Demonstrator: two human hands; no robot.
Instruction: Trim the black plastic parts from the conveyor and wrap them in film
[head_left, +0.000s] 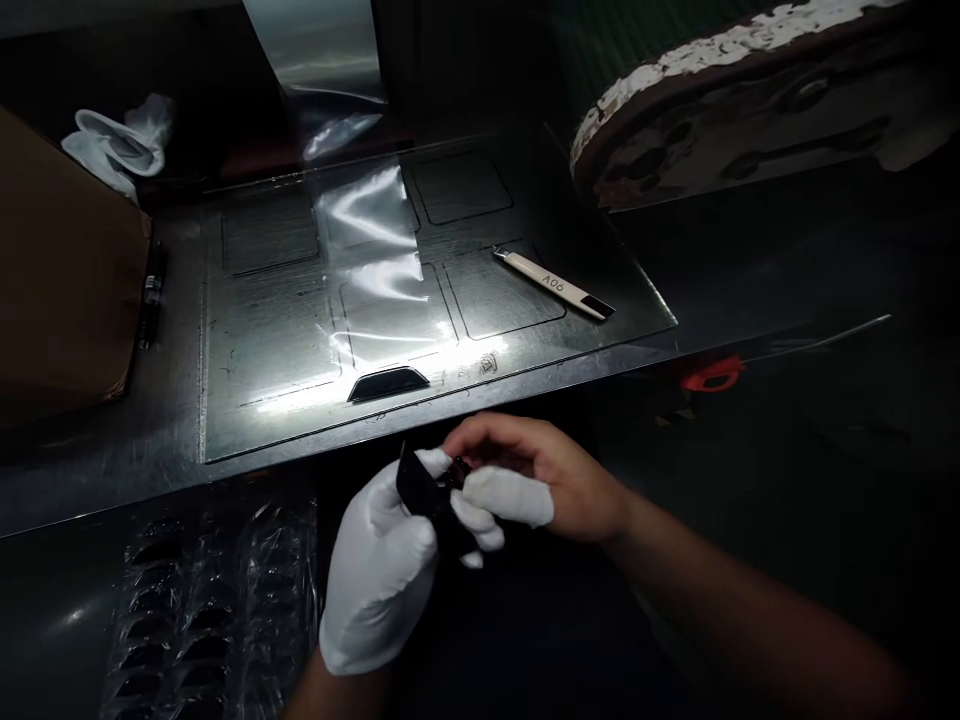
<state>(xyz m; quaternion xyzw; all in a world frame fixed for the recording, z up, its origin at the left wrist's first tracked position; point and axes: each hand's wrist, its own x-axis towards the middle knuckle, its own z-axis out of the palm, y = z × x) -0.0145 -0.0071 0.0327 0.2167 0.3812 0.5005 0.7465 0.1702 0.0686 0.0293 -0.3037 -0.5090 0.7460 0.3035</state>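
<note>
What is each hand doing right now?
Left hand: white-gloved, closed on a small flat black part.
Right hand: bare with white fingertip covers, pinching that same part.

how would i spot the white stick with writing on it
Find the shiny metal plate on the bench above the hands. Near its right edge lies a slim white stick, set slantwise, with a dark tip. It alone carries handwritten marks.

The white-handled knife bears handwritten "A06" (upside down); nothing else is legible.
</note>
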